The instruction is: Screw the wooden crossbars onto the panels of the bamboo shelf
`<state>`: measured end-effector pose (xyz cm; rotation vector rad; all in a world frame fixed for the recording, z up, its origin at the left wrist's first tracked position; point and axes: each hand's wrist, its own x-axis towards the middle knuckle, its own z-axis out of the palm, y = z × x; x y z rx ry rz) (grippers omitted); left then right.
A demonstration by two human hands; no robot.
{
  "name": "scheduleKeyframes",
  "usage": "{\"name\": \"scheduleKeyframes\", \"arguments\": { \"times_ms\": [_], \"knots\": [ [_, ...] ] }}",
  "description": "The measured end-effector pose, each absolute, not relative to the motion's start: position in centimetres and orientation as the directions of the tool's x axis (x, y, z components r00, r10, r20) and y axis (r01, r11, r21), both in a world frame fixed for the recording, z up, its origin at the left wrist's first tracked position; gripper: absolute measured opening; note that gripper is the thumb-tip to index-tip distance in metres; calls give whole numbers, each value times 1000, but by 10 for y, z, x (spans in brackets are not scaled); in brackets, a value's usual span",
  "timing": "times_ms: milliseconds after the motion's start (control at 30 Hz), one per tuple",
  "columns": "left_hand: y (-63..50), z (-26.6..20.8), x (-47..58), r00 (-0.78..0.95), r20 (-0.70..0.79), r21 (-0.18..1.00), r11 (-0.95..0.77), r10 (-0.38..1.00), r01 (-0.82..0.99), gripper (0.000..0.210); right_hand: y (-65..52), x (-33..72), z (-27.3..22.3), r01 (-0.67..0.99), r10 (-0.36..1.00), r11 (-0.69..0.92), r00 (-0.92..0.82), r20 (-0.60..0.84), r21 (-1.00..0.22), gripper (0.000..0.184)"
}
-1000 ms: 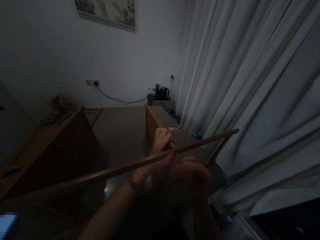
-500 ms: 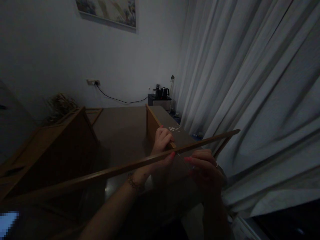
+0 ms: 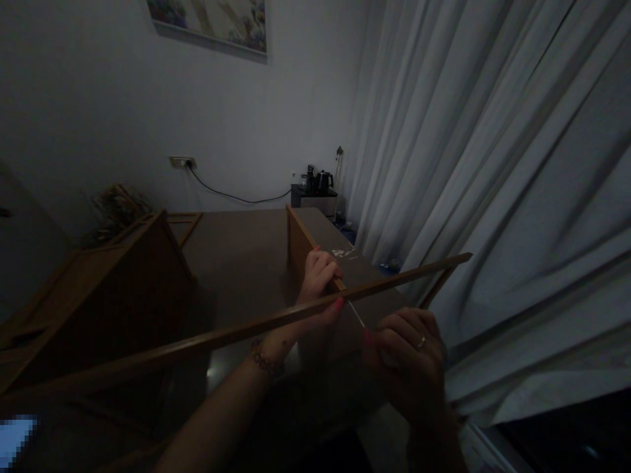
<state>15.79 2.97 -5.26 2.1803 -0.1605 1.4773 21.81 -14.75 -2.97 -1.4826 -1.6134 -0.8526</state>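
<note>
The room is dim. My left hand (image 3: 319,279) grips the joint where a long thin wooden rail (image 3: 217,338) crosses the top edge of an upright wooden panel (image 3: 298,244). My right hand (image 3: 407,358) is closed around the handle of a thin metal tool (image 3: 357,315), a screwdriver or hex key, whose shaft points up-left into that joint. The rail runs from lower left to upper right, ending near the curtain. The tool's handle is hidden in my fist.
A large brown board (image 3: 241,256) lies flat beneath the panel. Another wooden furniture part (image 3: 93,295) stands at left. White curtains (image 3: 493,197) fill the right side. A small dark table with a kettle (image 3: 318,184) stands by the far wall, a cable (image 3: 231,195) hanging from a socket.
My right hand has shifted down and to the right and turned on the tool, so more of the metal shaft shows. My left hand and the rail have stayed in place.
</note>
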Motion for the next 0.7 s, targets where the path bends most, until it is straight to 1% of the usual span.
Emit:
{"name": "scheduleKeyframes", "arguments": {
  "times_ms": [67,133,200,267,300,333,367,433,467,600,633,700],
  "knots": [
    [30,-53,158,401,898,336,-868,179,-365,52,-143,217,-30,973,497,175,42,867,-148,28],
    [31,-54,158,408,896,336,-870,177,-360,51,-139,218,-34,914,519,265,132,844,-306,28],
    [32,-55,159,416,892,340,-870,177,-358,51,-136,221,-40,810,539,333,256,803,-482,21],
    [32,-56,159,413,894,335,-870,172,-362,50,-136,222,-46,677,560,400,353,750,-618,9],
    [33,-56,159,409,896,331,-871,170,-364,50,-135,223,-49,613,568,439,377,732,-657,12],
    [33,-56,159,408,897,330,-871,170,-363,50,-136,223,-50,565,578,476,376,724,-674,17],
    [32,-56,159,409,896,331,-872,171,-361,49,-135,223,-51,538,591,506,353,725,-674,17],
    [32,-56,159,409,896,334,-871,174,-360,50,-135,224,-49,530,610,546,280,741,-649,6],
    [32,-56,159,408,895,337,-870,178,-359,51,-135,225,-47,537,621,556,240,746,-635,6],
    [30,-54,158,419,887,360,-861,195,-360,52,-133,228,-44,536,619,607,146,772,-587,27],
    [29,-53,157,425,884,363,-858,195,-362,52,-132,229,-45,536,614,617,130,778,-577,30],
    [28,-51,156,432,881,367,-855,193,-366,53,-133,231,-46,545,608,630,98,788,-554,32]
  ]
}}
